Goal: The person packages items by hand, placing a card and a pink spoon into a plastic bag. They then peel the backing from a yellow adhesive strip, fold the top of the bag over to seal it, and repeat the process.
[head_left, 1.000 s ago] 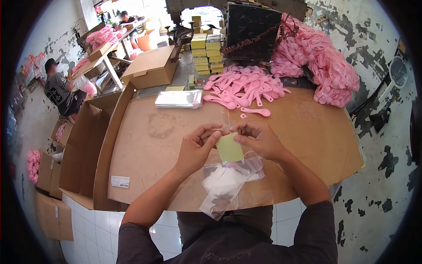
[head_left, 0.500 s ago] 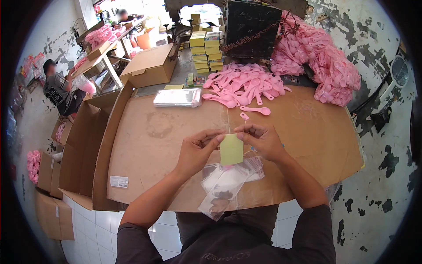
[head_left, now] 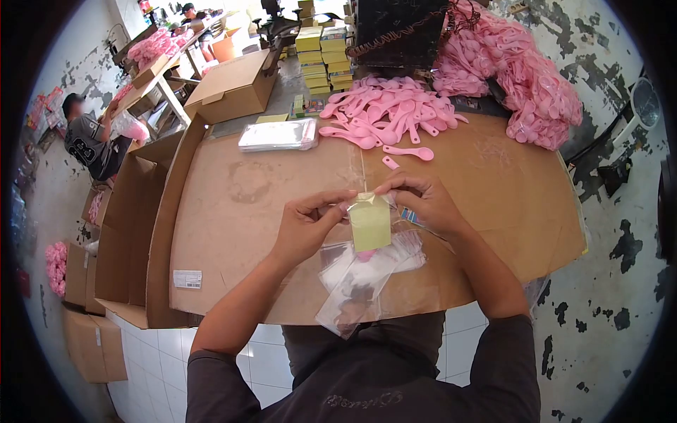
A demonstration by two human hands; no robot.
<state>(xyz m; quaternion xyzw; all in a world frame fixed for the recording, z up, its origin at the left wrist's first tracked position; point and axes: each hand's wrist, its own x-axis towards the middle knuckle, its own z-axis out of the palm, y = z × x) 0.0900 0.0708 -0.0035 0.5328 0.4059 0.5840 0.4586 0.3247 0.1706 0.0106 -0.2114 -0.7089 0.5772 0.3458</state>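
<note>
A pale green card (head_left: 371,224) in a clear plastic bag hangs upright between my two hands. My left hand (head_left: 314,222) pinches the bag's top left corner, and my right hand (head_left: 419,203) pinches the top right. A bit of pink shows just under the card. Below lie several clear plastic bags (head_left: 356,292), overlapping near the cardboard's front edge. A small colourful card (head_left: 410,216) is partly hidden by my right hand. Beyond my hands are a single pink spoon (head_left: 409,152) and a pink handle end (head_left: 390,163), in front of a heap of pink spoons (head_left: 391,113).
A stack of clear bags (head_left: 278,134) lies at the back left. Behind stand card stacks (head_left: 322,60), a black box (head_left: 395,35) and bagged pink spoons (head_left: 522,84). An open carton (head_left: 134,233) borders the left side. Another person (head_left: 92,137) sits far left.
The view has tilted slightly. Both hands still hold the card, and clear plastic folds now show over its top edge between the fingertips. The small colourful card beside my right hand shows more.
</note>
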